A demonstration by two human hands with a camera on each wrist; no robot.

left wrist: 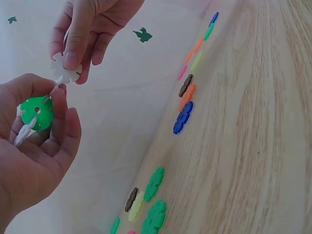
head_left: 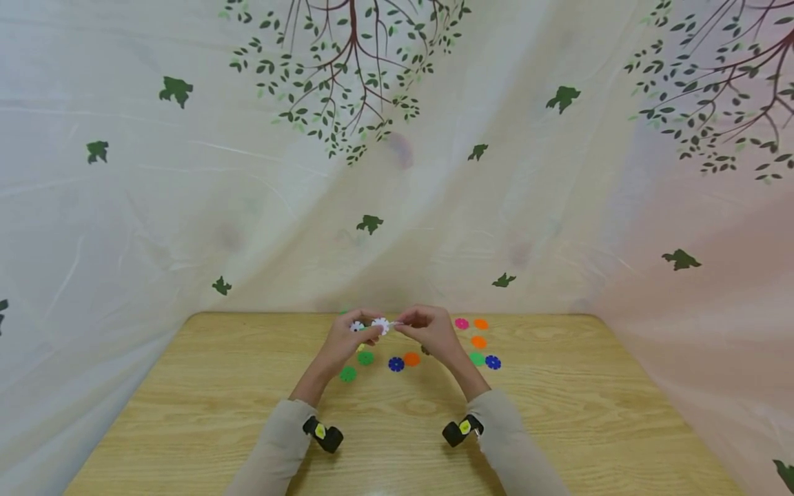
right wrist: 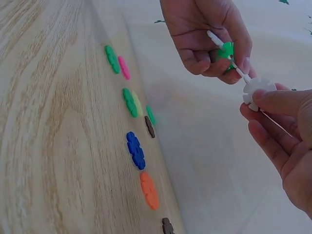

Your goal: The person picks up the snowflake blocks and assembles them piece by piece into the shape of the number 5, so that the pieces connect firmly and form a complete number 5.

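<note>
Above the far part of the table, my left hand [head_left: 343,339] grips a small joined piece of notched snowflake discs. In the left wrist view a green disc [left wrist: 36,113] sits in its curled fingers, with white discs seen edge-on at either side of it. My right hand [head_left: 432,332] pinches another white disc [right wrist: 258,91] between thumb and fingers. The rim of that disc meets the edge-on white disc [right wrist: 242,74] next to the green one; whether their notches are locked cannot be told. My fingers hide part of the green disc.
Loose discs lie flat near the table's [head_left: 223,399] far edge. Below the hands are green discs [head_left: 348,374], a blue disc [head_left: 396,364] and an orange disc [head_left: 412,359]. Right of them are pink [head_left: 462,324], orange, green and blue ones. A printed curtain [head_left: 434,227] hangs behind.
</note>
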